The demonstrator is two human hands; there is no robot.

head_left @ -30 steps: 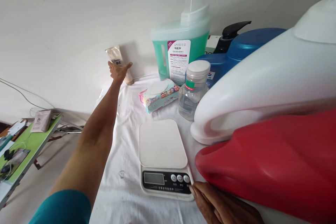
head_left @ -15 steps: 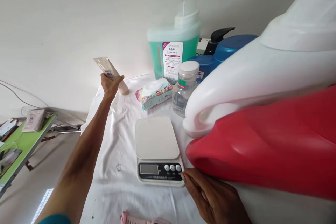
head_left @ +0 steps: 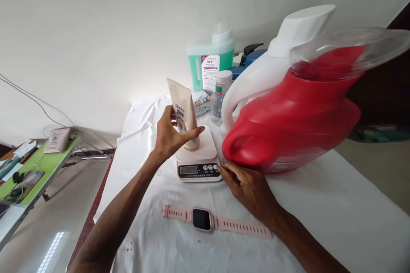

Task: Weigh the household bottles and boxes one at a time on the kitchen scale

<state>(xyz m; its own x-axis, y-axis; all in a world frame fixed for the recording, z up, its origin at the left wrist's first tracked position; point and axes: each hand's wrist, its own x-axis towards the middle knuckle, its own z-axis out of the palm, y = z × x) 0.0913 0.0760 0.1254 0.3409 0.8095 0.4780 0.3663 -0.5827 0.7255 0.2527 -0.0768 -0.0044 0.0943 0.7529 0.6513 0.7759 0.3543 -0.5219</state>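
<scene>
My left hand (head_left: 171, 134) grips a cream tube (head_left: 183, 113) with blue lettering and stands it cap-down on the white platform of a small digital scale (head_left: 198, 164). My right hand (head_left: 245, 185) rests on the white cloth (head_left: 320, 217) with its fingertips at the scale's right front corner, by the buttons. A big red jug (head_left: 294, 123) lies tilted just behind that hand.
A pink smartwatch (head_left: 205, 219) lies flat in front of the scale. Behind stand a white jug (head_left: 256, 81), a green-liquid bottle (head_left: 209, 66), a small clear bottle (head_left: 219, 94), a wipes pack (head_left: 201, 100) and a blue pump bottle (head_left: 248, 55). A green side table (head_left: 28, 175) is at left.
My left hand took the tube from against the back wall and brought it onto the scale. The view pulled back, showing the watch. My right hand stayed by the scale's corner.
</scene>
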